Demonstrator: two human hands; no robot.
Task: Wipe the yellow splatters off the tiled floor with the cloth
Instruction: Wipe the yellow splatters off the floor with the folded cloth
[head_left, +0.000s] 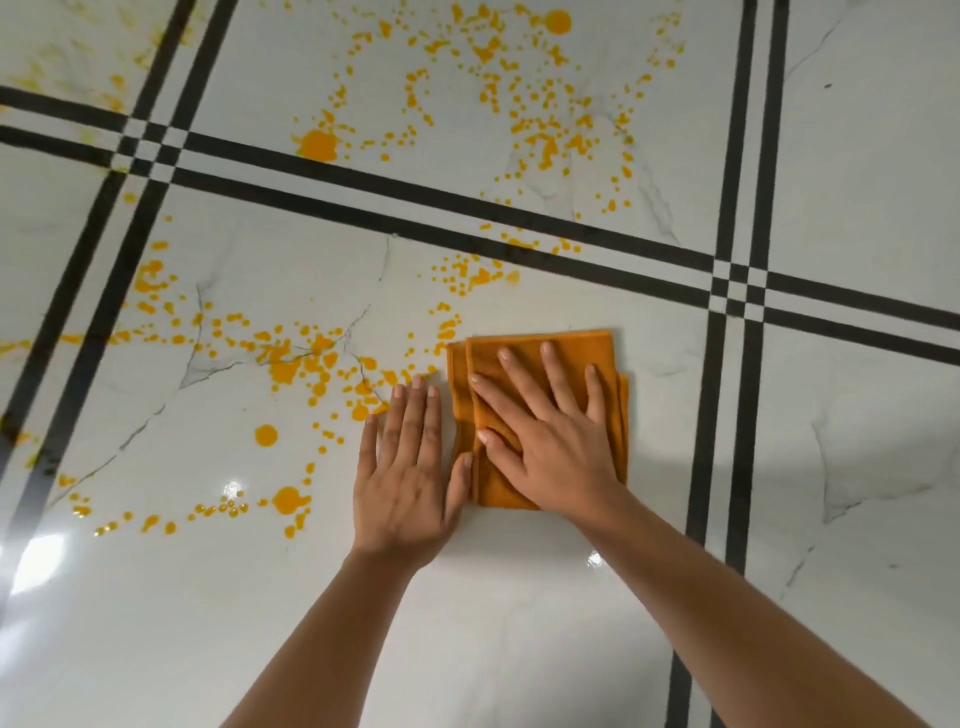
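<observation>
A folded orange cloth (582, 353) lies flat on the white marble-look tiled floor (519, 597). My right hand (545, 431) presses on top of it, palm down, fingers spread. My left hand (410, 467) rests flat on the bare tile just left of the cloth, its thumb touching the cloth's left edge. Yellow splatters (291, 364) run across the tile to the left of both hands, with bigger drops below (266, 435). A denser field of yellow splatters (519, 93) covers the far tile beyond the black stripes.
Double black stripes (415, 208) cross the floor behind the cloth, and another pair (727, 415) runs down on the right. The tile to the right (857, 467) and the floor near me show no yellow. Bright light glare sits at the lower left (41, 561).
</observation>
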